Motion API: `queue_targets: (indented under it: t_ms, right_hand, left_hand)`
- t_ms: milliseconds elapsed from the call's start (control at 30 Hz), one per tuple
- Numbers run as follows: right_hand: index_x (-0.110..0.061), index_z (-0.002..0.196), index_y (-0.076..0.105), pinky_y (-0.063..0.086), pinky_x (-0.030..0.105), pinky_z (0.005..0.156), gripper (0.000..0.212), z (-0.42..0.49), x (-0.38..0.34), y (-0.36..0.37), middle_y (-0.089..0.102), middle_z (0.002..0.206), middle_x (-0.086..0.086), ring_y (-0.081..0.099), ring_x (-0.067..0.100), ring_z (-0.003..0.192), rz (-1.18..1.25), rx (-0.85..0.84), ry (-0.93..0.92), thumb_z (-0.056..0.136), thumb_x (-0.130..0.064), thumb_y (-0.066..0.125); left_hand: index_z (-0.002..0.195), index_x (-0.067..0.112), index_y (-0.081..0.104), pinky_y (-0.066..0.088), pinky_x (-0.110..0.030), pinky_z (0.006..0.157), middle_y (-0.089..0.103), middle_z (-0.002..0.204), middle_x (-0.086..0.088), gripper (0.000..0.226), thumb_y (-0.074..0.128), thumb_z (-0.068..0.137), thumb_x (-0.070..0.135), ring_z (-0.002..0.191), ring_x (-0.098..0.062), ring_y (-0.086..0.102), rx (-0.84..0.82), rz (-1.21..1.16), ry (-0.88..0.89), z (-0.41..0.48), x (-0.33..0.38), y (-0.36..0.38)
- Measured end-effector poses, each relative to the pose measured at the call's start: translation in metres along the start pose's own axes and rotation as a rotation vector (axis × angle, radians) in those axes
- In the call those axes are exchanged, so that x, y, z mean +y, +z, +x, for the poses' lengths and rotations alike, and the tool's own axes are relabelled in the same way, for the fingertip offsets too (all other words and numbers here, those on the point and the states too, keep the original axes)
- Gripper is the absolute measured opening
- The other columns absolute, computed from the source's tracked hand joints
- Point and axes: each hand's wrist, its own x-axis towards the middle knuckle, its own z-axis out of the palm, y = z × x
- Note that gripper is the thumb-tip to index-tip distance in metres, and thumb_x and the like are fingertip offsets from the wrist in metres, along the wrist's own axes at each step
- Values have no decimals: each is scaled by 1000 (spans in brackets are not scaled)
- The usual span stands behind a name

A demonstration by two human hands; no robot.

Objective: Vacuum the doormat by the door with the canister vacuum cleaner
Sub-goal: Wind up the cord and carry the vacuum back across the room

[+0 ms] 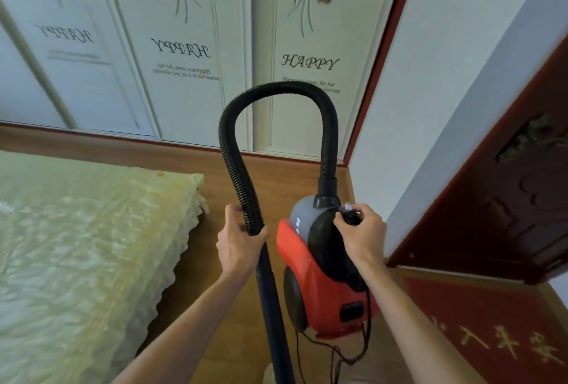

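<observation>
A red and grey canister vacuum cleaner (319,273) hangs above the wooden floor at centre. My right hand (361,234) grips its black carry handle at the top. A black ribbed hose (276,91) arches up from the canister and comes down to the left, where my left hand (238,242) grips its lower end at the joint with the dark wand (272,306). The wand's lower end runs out of view. The red doormat (491,331) with gold characters lies on the floor at the lower right, beside the door.
A bed with a pale green quilted cover (83,245) fills the left. White wardrobe doors (184,61) printed with flowers stand behind. A dark red door (507,199) stands open at the right, next to a white wall. A black power cord (347,353) dangles under the canister.
</observation>
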Motion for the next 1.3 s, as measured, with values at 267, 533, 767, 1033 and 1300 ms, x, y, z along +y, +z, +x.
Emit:
queue_targets:
  t_ms: [267, 533, 767, 1033, 1300]
  right_hand:
    - [-18, 90, 70, 55, 32, 79, 15, 61, -55, 84, 69, 83, -7, 64, 12, 82, -8, -125, -84, 80, -26, 76]
    - [-16, 88, 70, 51, 29, 77, 15, 142, -103, 179, 65, 78, -10, 63, 14, 80, 18, -164, -159, 78, -22, 78]
    - [-12, 93, 68, 46, 24, 75, 16, 196, -142, 239, 64, 82, -7, 59, 11, 79, 100, -194, -173, 81, -18, 77]
    - [-13, 92, 68, 50, 25, 77, 16, 246, -180, 303, 62, 81, -8, 59, 10, 77, 127, -212, -219, 81, -20, 77]
    - [-15, 87, 68, 53, 26, 73, 12, 301, -228, 388, 63, 76, -8, 60, 8, 72, 117, -234, -257, 80, -18, 77]
  left_hand:
    - [112, 26, 46, 41, -30, 61, 58, 71, 11, 50, 80, 75, 24, 65, -10, 59, 124, -28, -23, 95, 2, -17]
    - [109, 31, 40, 40, -26, 54, 61, 76, 9, 48, 78, 79, 23, 64, -6, 59, 191, -70, -55, 207, 18, -14]
    - [111, 32, 42, 45, -27, 51, 63, 77, 5, 50, 79, 79, 22, 64, -12, 63, 236, -65, -76, 280, 22, -30]
    - [114, 29, 46, 52, -35, 58, 64, 77, 4, 51, 80, 77, 17, 69, -14, 64, 321, -30, -71, 363, 13, -49]
    - [114, 29, 44, 47, -25, 55, 65, 78, 5, 54, 80, 76, 16, 70, -12, 65, 360, -138, -122, 477, 7, -68]
